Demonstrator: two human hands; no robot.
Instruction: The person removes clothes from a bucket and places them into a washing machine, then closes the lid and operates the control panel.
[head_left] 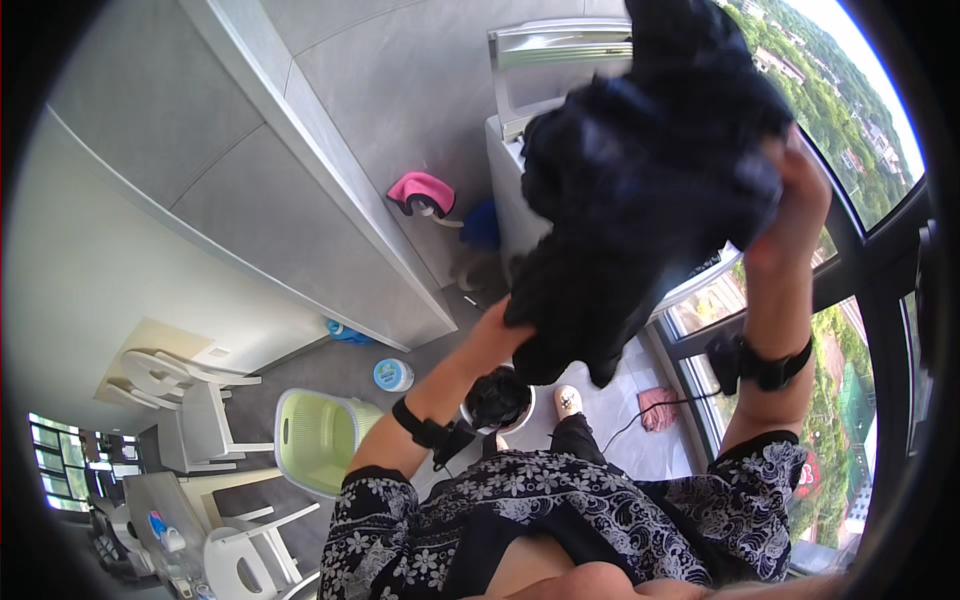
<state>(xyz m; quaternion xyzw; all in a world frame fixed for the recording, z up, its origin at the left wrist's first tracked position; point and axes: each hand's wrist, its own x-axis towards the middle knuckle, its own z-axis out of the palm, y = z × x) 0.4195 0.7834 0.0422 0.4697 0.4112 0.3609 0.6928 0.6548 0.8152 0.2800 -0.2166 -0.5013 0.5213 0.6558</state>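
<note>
A bunched black garment (650, 190) hangs in the air in front of me, its folds dangling and partly blurred; its exact kind does not show. My left hand (500, 335) is closed on its lower left edge, with most fingers behind the cloth. Higher up, my right hand (795, 195) grips the right side near the window. Behind the garment stands a white top-loading washing machine (508, 190) with its lid (560, 50) raised. The cloth hides most of the machine's opening. Below my left forearm, a white basin (528, 415) by my feet contains dark cloth (497, 398).
A pale green laundry basket (300, 440) and a lidded white-and-blue tub (393, 375) stand on the floor to the left. White chairs (200, 415) are farther left. A pink cloth (422, 190) hangs at the wall. A pink mat (657, 410) lies near the window frame (880, 260).
</note>
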